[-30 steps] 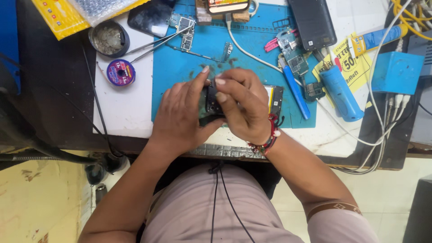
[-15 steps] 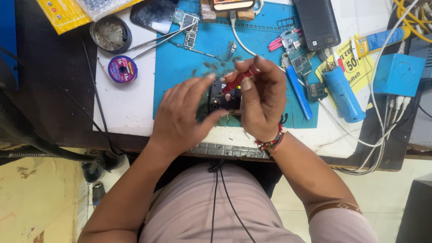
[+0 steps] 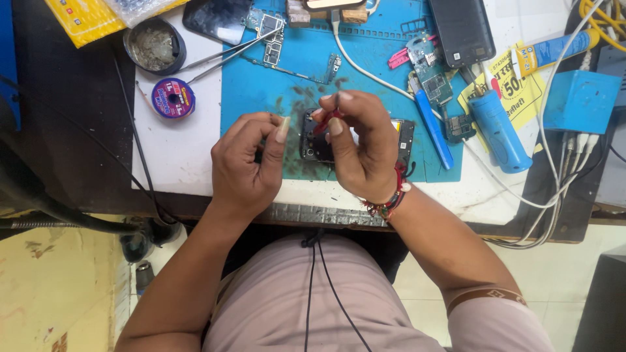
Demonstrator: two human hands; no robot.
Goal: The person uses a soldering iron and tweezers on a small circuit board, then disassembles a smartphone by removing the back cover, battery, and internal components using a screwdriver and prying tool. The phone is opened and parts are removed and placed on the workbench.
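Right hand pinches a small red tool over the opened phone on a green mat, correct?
Not quite: the mat is blue, not green, as the head view shows. The rest stands: the right hand pinches a small red tool over the opened phone.

opened phone (image 3: 317, 145) half hidden, tablet (image 3: 462, 29) cropped

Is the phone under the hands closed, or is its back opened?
Opened. The phone lies flat on the blue mat with inner parts and frame exposed, no back cover on it.
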